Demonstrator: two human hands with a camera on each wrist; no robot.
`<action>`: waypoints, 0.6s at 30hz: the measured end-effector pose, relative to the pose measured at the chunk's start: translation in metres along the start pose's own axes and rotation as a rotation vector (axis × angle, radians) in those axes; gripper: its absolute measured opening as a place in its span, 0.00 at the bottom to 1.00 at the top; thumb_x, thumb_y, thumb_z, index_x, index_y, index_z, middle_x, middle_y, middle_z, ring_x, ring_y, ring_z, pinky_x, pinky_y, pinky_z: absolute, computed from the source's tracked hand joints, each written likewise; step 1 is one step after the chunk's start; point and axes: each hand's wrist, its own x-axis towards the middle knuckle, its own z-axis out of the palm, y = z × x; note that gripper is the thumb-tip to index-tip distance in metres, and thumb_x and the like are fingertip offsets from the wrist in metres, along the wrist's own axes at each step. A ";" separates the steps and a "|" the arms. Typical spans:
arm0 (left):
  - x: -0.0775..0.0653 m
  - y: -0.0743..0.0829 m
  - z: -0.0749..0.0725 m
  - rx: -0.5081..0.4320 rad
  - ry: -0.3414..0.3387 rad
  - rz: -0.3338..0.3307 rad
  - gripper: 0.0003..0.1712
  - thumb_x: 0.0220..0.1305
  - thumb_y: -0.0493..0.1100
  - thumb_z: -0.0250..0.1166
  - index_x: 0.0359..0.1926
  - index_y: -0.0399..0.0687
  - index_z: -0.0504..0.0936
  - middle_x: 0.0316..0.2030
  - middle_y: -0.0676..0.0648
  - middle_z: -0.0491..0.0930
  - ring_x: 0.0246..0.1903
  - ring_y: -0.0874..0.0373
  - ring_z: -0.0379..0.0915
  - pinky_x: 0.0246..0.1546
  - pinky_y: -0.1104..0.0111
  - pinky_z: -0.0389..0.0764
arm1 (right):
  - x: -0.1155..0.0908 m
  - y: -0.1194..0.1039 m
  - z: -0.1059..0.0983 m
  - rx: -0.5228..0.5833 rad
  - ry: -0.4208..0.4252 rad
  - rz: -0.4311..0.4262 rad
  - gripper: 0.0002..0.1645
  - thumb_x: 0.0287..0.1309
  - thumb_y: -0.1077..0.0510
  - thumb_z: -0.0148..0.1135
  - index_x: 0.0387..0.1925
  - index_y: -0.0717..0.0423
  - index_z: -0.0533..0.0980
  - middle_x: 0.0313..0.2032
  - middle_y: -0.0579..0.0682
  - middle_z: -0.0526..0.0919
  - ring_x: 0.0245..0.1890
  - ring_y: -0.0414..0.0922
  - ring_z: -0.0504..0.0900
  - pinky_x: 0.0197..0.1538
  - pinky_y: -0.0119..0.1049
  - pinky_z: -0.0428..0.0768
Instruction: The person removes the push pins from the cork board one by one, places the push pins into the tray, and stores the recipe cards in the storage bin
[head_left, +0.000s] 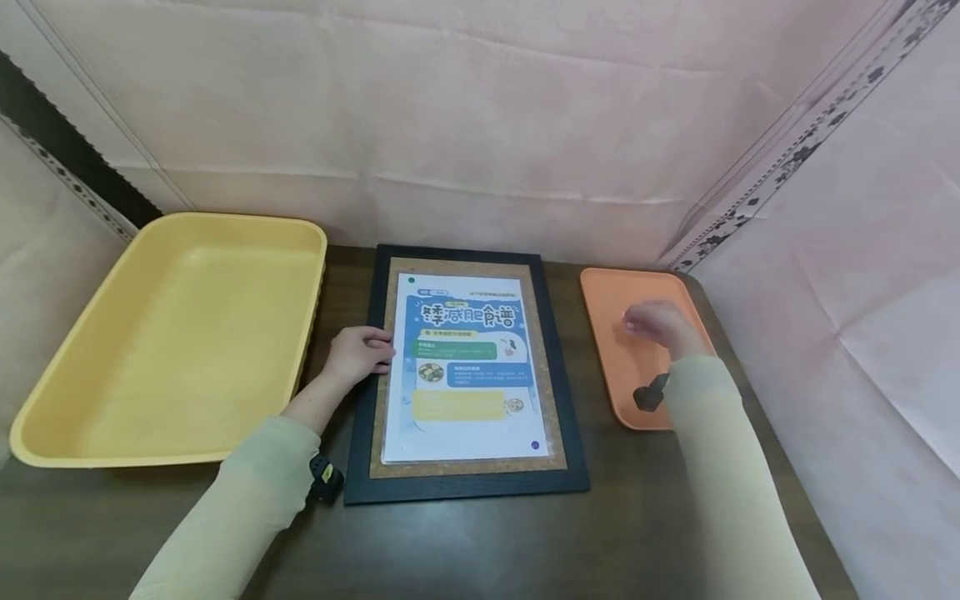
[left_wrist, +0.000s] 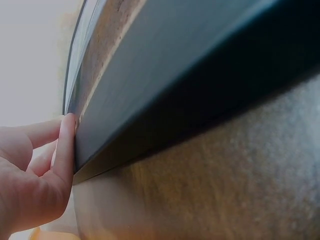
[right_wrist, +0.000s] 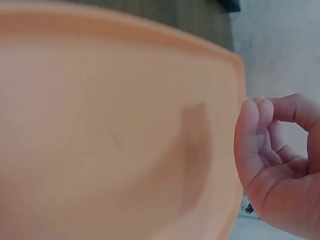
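Flat on the dark wooden bench (head_left: 480,550) lies a black picture frame (head_left: 467,375), its long axis running from the near edge toward the far wall, standing in portrait with its top pointing away from the person. Inside it a cork-coloured border surrounds a blue and white poster (head_left: 463,367) whose headline sits at the far end, so the print reads upright from the near side. The left hand (head_left: 358,352) rests against the frame's left edge about midway along it, and the left wrist view shows its fingers (left_wrist: 66,145) nearly straight, with the fingertips pressed to the frame's outer side rather than wrapped round it. To the left of the frame, just beside it, sits a large yellow tray (head_left: 97,333). To the right, a little apart from the frame, lies a smaller orange tray (head_left: 611,333), also lengthwise toward the wall. The right hand (head_left: 656,325) hovers over the orange tray, its fingers (right_wrist: 255,135) loosely curled with the thumb near the fingertips; they hold nothing that shows. Pink paper sheeting (head_left: 480,125) covers the walls behind and to both sides.
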 end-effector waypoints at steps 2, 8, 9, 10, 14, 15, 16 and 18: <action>0.000 -0.001 -0.002 0.005 0.007 -0.005 0.22 0.65 0.38 0.58 0.59 0.35 0.72 0.48 0.34 0.79 0.38 0.52 0.83 0.37 0.69 0.84 | 0.001 0.002 0.000 0.011 0.004 0.035 0.14 0.58 0.69 0.48 0.21 0.55 0.75 0.20 0.43 0.80 0.24 0.36 0.80 0.36 0.27 0.83; 0.000 0.000 -0.003 0.000 0.001 0.001 0.22 0.65 0.38 0.58 0.59 0.34 0.71 0.48 0.33 0.79 0.37 0.53 0.83 0.37 0.69 0.84 | -0.003 0.008 -0.002 0.021 0.053 0.147 0.06 0.57 0.69 0.47 0.30 0.62 0.72 0.19 0.46 0.80 0.22 0.37 0.81 0.41 0.30 0.84; 0.000 0.000 -0.003 0.002 0.001 0.002 0.22 0.64 0.38 0.59 0.59 0.34 0.71 0.48 0.33 0.79 0.37 0.53 0.83 0.37 0.69 0.84 | -0.004 0.010 -0.002 0.017 0.056 0.155 0.05 0.57 0.69 0.48 0.33 0.64 0.71 0.19 0.46 0.80 0.22 0.37 0.81 0.42 0.31 0.84; 0.000 0.000 -0.003 0.005 0.004 0.001 0.22 0.65 0.38 0.59 0.58 0.35 0.71 0.48 0.33 0.79 0.37 0.53 0.83 0.37 0.69 0.84 | -0.004 0.011 -0.002 0.004 0.056 0.159 0.06 0.57 0.69 0.48 0.35 0.65 0.71 0.19 0.46 0.80 0.22 0.37 0.81 0.42 0.31 0.84; 0.000 -0.001 -0.002 0.008 0.011 -0.003 0.22 0.64 0.38 0.59 0.58 0.35 0.72 0.47 0.34 0.80 0.38 0.52 0.83 0.37 0.69 0.84 | -0.004 0.015 -0.001 -0.024 0.054 0.162 0.10 0.56 0.69 0.48 0.40 0.68 0.70 0.20 0.46 0.81 0.22 0.37 0.82 0.42 0.32 0.84; 0.000 -0.001 -0.002 0.008 0.010 -0.004 0.22 0.64 0.38 0.59 0.58 0.35 0.72 0.47 0.34 0.80 0.38 0.52 0.83 0.37 0.69 0.84 | -0.003 0.016 -0.001 -0.022 0.053 0.158 0.09 0.56 0.69 0.48 0.40 0.68 0.70 0.19 0.46 0.81 0.21 0.37 0.82 0.41 0.32 0.84; 0.000 -0.001 -0.001 0.006 0.009 -0.005 0.22 0.64 0.37 0.59 0.58 0.35 0.72 0.47 0.34 0.80 0.38 0.51 0.83 0.37 0.69 0.84 | -0.003 0.017 -0.001 -0.030 0.055 0.159 0.09 0.57 0.69 0.48 0.39 0.68 0.71 0.19 0.46 0.81 0.21 0.37 0.81 0.40 0.32 0.84; 0.000 0.000 0.000 0.002 0.007 -0.010 0.21 0.64 0.38 0.59 0.58 0.36 0.72 0.47 0.34 0.80 0.39 0.51 0.83 0.37 0.69 0.84 | -0.002 0.018 -0.001 -0.029 0.058 0.166 0.07 0.57 0.69 0.49 0.37 0.67 0.71 0.19 0.46 0.80 0.21 0.37 0.81 0.38 0.32 0.85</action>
